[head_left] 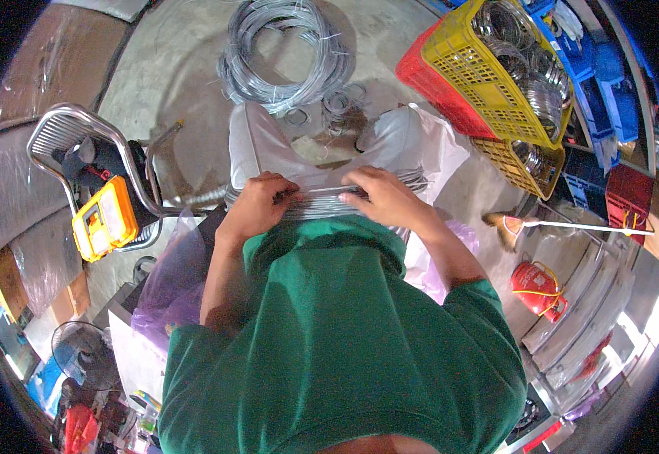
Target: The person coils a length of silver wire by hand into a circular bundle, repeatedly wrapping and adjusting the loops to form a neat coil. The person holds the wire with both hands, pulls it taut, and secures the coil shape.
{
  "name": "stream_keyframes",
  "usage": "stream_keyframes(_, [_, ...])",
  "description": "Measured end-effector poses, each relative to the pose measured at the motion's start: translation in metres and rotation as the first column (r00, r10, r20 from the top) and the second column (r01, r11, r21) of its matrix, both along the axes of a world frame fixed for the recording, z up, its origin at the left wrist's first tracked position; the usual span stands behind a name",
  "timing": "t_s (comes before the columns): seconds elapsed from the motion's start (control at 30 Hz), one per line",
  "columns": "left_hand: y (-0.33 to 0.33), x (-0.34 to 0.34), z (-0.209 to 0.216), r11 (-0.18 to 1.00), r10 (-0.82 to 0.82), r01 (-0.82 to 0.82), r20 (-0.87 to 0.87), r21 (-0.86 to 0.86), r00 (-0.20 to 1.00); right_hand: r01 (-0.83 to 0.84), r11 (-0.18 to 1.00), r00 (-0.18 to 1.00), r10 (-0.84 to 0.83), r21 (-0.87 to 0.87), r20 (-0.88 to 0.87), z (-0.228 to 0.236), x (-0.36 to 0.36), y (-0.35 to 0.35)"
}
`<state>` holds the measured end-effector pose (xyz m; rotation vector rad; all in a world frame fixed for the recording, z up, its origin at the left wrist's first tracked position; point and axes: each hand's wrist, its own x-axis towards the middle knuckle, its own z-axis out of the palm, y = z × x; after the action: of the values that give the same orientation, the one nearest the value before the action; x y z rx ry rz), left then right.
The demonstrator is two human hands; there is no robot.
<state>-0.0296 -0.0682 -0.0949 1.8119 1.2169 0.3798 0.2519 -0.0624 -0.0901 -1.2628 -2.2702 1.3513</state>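
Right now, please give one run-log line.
left hand: grips bundle of grey metal wire rings | right hand: grips same bundle

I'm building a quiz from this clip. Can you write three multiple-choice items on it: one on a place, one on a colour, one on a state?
1. Where does the big loose coil of wire lie?
A. on the concrete floor beyond the hands
B. inside the yellow crate
C. on the metal chair

2. What colour is the crate stacked on the red crate?
A. green
B. yellow
C. white

3. What are the left hand and the right hand doing?
A. hanging free
B. both gripping a bundle of grey wires
C. only the right one grips it

Answers:
1 A: the coil rests on bare floor at the top of the view.
2 B: the upper crate is yellow and holds wire rings.
3 B: both hands close over the bundle, one at each side.
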Motion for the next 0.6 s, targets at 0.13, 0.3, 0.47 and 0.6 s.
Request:
stream_keyframes(0.13, [0.004,-0.002,0.003,0.997,-0.057,0.057,0.009,0.059,0.998,0.009,0.999,1.000,-0.008,0.033,-0.011,-0.002,-0.001,-0.003])
stream_keyframes(0.3, [0.006,0.005,0.015,1.000,0.016,-0.016,-0.021,-0.003,1.000,-0.045,0.999,0.999,0.045,-0.002,-0.001,-0.006,-0.002,-0.001])
stream_keyframes(0.47, [0.002,0.010,0.034,0.991,0.053,-0.053,-0.006,-0.124,0.999,-0.061,0.990,0.998,0.063,0.127,-0.017,0.007,0.005,-0.003])
stream_keyframes(0.6, [0.001,0.012,0.036,0.990,-0.057,0.047,0.068,0.136,0.996,-0.085,0.963,0.994,0.066,0.256,0.082,0.017,0.008,-0.005])
